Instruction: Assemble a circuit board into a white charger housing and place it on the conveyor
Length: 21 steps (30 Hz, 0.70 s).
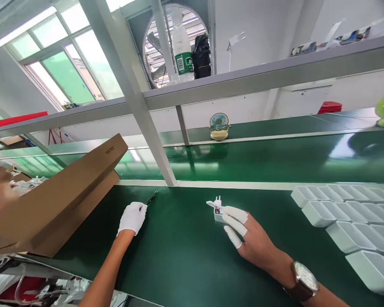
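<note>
Gloved left hand (132, 218) clenched round slim black tool (152, 197), aimed toward one o'clock (grip end hidden). Right hand (254, 243) spread, fingertips touching white two-pin plug (218, 215) at its ten o'clock; can't tell whether gripping.

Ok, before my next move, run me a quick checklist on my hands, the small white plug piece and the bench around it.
1. Dark slim tool in the left hand: ok, it juts out past the gloved fingers.
2. Right hand at the white plug piece: ok, covered fingertips are at its side.
3. Firm grip on that piece: cannot tell, the fingers partly hide it.
4. White flap lying flat: not ok, it sticks out at an angle.
5. Cardboard box apart from the plug piece: ok, it lies beyond the left hand, to the left.
</note>
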### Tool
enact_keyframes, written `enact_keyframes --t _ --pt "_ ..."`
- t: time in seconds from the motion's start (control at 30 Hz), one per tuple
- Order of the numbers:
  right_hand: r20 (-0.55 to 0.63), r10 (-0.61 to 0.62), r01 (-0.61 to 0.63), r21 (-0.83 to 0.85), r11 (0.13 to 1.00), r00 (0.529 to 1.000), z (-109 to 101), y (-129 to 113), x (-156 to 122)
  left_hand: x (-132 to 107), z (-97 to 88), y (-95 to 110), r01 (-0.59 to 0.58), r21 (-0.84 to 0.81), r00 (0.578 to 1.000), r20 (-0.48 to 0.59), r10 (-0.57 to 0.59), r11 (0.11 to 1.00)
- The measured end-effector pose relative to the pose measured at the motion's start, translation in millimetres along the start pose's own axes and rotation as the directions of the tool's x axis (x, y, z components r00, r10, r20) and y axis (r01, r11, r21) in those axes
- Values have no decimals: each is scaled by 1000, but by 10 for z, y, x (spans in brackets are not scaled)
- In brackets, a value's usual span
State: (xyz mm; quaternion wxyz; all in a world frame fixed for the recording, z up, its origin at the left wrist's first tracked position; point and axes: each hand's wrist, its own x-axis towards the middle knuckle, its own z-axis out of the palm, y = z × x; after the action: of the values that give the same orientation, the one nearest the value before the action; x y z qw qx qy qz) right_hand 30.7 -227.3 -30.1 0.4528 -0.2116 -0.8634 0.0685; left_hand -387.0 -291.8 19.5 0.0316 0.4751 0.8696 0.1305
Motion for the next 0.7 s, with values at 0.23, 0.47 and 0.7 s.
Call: enact_keyframes --t 0.23,0.47,0.7 --pt "117 -106 102 40 994 987 -8 -217 12 -855 -126 1041 -567 -129 787 209 581 814" --pt "289 136 -224 295 929 948 -67 -186 56 -1088 149 1762 -636 -457 657 100 747 621" --pt "90 773 -491 817 304 628 -185 75 207 -746 736 1827 -235 -640 916 107 387 731"
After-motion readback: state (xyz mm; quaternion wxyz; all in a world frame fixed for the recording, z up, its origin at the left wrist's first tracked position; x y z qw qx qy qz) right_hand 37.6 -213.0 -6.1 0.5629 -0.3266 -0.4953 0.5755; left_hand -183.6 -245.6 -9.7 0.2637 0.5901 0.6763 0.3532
